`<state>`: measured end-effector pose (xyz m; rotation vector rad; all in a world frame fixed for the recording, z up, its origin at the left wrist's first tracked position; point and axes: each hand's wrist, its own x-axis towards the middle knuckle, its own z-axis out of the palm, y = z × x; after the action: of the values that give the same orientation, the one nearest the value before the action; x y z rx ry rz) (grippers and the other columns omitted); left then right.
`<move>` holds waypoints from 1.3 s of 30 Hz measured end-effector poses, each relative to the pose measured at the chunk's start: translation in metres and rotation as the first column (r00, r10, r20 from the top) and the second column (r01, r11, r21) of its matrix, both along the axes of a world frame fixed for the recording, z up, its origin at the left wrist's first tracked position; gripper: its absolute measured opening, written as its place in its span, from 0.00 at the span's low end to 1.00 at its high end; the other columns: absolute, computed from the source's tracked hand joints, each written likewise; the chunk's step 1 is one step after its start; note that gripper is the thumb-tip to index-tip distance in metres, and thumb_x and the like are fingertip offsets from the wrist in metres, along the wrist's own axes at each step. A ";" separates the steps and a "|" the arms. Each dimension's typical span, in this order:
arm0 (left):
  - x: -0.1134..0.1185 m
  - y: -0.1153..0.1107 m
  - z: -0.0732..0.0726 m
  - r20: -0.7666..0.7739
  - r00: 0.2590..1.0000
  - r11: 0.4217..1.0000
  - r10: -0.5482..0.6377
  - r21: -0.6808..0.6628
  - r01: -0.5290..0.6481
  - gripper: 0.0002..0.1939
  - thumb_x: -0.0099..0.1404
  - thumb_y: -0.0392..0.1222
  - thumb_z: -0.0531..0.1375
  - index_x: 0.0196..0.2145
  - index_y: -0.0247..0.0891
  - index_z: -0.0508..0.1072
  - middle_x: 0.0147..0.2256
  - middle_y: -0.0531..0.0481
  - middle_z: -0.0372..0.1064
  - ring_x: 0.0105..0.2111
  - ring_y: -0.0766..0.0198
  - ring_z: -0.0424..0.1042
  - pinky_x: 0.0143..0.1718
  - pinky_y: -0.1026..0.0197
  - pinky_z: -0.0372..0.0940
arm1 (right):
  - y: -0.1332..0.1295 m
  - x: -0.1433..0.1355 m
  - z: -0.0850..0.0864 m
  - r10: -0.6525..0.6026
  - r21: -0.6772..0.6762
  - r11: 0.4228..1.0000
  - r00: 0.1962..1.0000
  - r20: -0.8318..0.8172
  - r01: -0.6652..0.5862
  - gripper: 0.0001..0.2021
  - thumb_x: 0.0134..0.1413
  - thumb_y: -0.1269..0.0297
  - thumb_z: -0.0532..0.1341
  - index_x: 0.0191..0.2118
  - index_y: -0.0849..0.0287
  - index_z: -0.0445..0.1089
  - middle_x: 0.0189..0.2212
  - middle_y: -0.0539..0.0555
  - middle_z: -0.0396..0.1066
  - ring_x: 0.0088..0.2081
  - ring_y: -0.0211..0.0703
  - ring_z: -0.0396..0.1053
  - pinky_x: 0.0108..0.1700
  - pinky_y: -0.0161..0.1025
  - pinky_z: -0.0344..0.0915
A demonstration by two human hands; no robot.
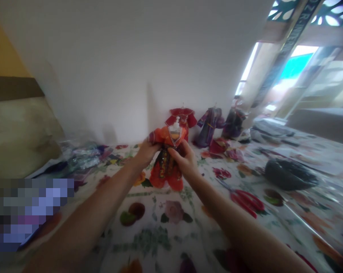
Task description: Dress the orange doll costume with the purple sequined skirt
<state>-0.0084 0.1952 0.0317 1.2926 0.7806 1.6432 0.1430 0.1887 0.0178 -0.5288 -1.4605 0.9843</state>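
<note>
A small orange doll dress [167,176] on a white doll-sized form stands upright before me, trimmed with a beaded neckline and a dark patterned front panel. My left hand [149,151] grips its left side near the sleeve, fingers partly hidden behind the cloth. With thumb on the front panel, my right hand [185,157] holds the other side at the waist. Just behind it is a red doll dress [182,113], partly covered by the orange one. To the right of that, a purple doll dress [208,129] stands by the wall.
Red-handled scissors [248,201] lie right of my right forearm. Farther right sits a dark bundle [290,174]. Another dark doll dress [234,121] stands near the wall. Clear plastic packaging [84,155] is heaped at left. A flowered tablecloth [148,242] covers the table.
</note>
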 end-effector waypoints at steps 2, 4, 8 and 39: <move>0.000 -0.001 0.000 -0.007 1.000 1.000 0.011 0.009 -0.011 0.14 0.50 0.32 0.66 0.37 0.35 0.77 0.35 0.49 0.77 0.34 0.63 0.72 0.40 0.61 0.67 | 0.000 0.000 0.000 0.005 -0.006 1.000 1.000 0.012 -0.005 0.15 0.51 0.56 0.67 0.42 0.56 0.70 0.38 0.53 0.74 0.39 0.45 0.71 0.44 0.41 0.69; 0.000 -0.001 -0.001 -0.013 1.000 1.000 0.013 0.013 -0.013 0.14 0.50 0.32 0.66 0.37 0.35 0.77 0.35 0.49 0.77 0.34 0.63 0.72 0.40 0.61 0.67 | -0.001 0.000 0.001 0.018 -0.005 1.000 1.000 0.009 -0.018 0.15 0.51 0.56 0.67 0.42 0.56 0.69 0.39 0.53 0.74 0.40 0.45 0.71 0.44 0.41 0.69; 0.000 0.000 -0.002 -0.013 1.000 1.000 0.013 0.017 -0.013 0.14 0.49 0.34 0.66 0.36 0.35 0.77 0.35 0.49 0.76 0.34 0.62 0.73 0.40 0.60 0.68 | -0.002 0.001 0.002 0.013 0.013 1.000 1.000 0.005 -0.013 0.14 0.51 0.57 0.67 0.42 0.55 0.70 0.38 0.53 0.74 0.39 0.44 0.71 0.44 0.41 0.69; 0.008 -0.003 -0.005 0.134 0.989 0.998 0.056 -0.017 -0.054 0.14 0.45 0.31 0.67 0.33 0.36 0.77 0.31 0.52 0.76 0.33 0.63 0.72 0.41 0.59 0.67 | -0.004 0.000 0.002 0.036 -0.030 0.999 0.999 -0.013 -0.037 0.15 0.50 0.58 0.67 0.43 0.54 0.70 0.41 0.52 0.74 0.39 0.44 0.73 0.43 0.41 0.71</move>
<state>-0.0005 0.1925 0.0269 1.1469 0.7496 1.7474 0.1432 0.1844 0.0200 -0.5183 -1.4506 1.0381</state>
